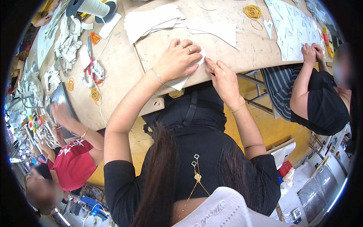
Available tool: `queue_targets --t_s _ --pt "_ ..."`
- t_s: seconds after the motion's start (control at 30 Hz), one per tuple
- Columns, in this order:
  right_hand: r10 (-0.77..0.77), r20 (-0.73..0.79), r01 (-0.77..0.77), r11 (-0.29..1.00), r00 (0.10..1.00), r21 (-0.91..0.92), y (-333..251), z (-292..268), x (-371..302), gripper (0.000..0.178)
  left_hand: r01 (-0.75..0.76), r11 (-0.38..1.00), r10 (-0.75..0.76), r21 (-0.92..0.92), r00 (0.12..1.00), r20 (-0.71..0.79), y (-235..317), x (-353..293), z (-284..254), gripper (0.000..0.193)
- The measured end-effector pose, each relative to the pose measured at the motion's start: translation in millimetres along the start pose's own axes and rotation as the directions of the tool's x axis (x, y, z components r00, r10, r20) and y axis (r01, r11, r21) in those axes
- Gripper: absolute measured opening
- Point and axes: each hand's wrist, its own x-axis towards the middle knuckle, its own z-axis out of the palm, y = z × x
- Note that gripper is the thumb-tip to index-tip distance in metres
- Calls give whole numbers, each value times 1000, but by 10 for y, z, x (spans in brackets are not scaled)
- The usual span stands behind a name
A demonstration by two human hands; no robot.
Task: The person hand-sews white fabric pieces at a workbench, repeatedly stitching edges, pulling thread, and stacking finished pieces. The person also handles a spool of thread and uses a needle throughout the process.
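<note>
A white flat cut piece (177, 83), fabric or paper, lies at the near table edge beneath my hands. My left hand (179, 59) rests over it with bent, closed fingers, holding it down and hiding much of it. My right hand (224, 80) is at the piece's right edge, index fingertip and thumb closed on its border and the other fingers curled. Just beyond my hands lie a stack of larger white cut pieces (151, 20) and a single white piece with loose threads (215, 32).
Left on the table (117, 72) are a thread spool (92, 7), a white scrap pile (70, 39), red-handled pliers (89, 68) and an orange clip (95, 38). Yellow rubber bands (252, 12) lie at the back. Co-workers sit either side; the right one's hands (312, 52) touch a sheet of small pieces (293, 28).
</note>
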Motion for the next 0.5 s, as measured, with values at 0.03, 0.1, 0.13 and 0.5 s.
queue_targets --t_s 0.03,0.1,0.13,0.5 --pt "11 3 -11 1000 1000 -2 -8 -2 4 40 5 1000 -5 5 1000 4 7 2 6 28" --pt "46 21 -46 999 999 -6 -25 -7 11 40 -2 1000 2 21 1000 2 11 9 18 29" --pt "41 28 -40 999 999 -21 -27 -15 17 40 3 999 -3 36 1000 -7 17 13 29 30" --pt "74 96 -69 996 993 -62 -19 -84 20 41 5 998 7 64 983 -185 -69 33 39 32"
